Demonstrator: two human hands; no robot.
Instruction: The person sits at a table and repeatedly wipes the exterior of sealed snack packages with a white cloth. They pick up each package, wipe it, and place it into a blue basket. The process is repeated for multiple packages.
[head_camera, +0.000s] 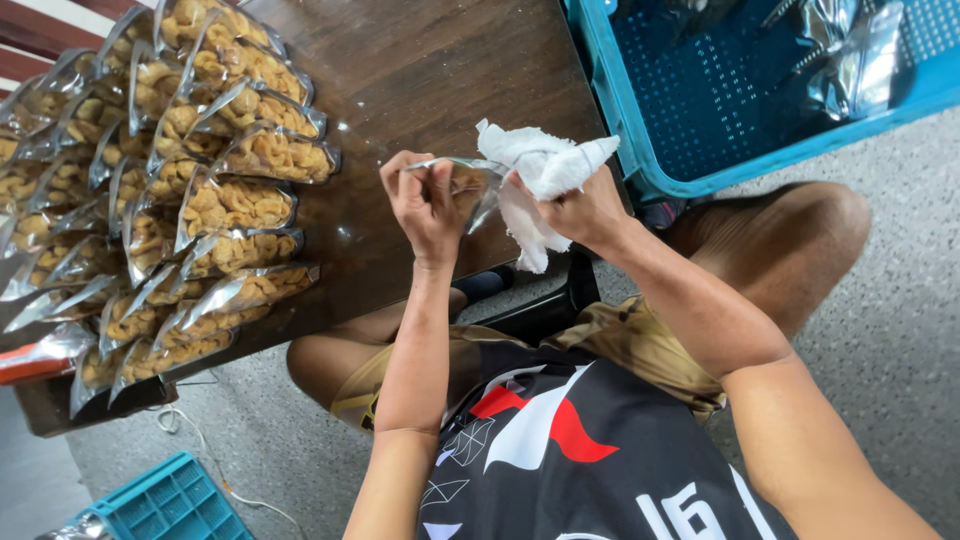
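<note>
My left hand (425, 205) grips a clear-and-silver snack pouch (470, 185) by its edge, just above the edge of the dark wooden table (430, 70). My right hand (585, 210) clutches a crumpled white cloth (540, 165) and presses it against the pouch's open top. Both hands are close together, over my lap.
Several filled pouches of golden fried snacks (200, 190) lie overlapped in rows on the table's left half. A blue plastic crate (650, 120) holding shiny empty pouches (850, 50) stands at the upper right. Another blue crate (170, 505) sits on the grey floor at the lower left.
</note>
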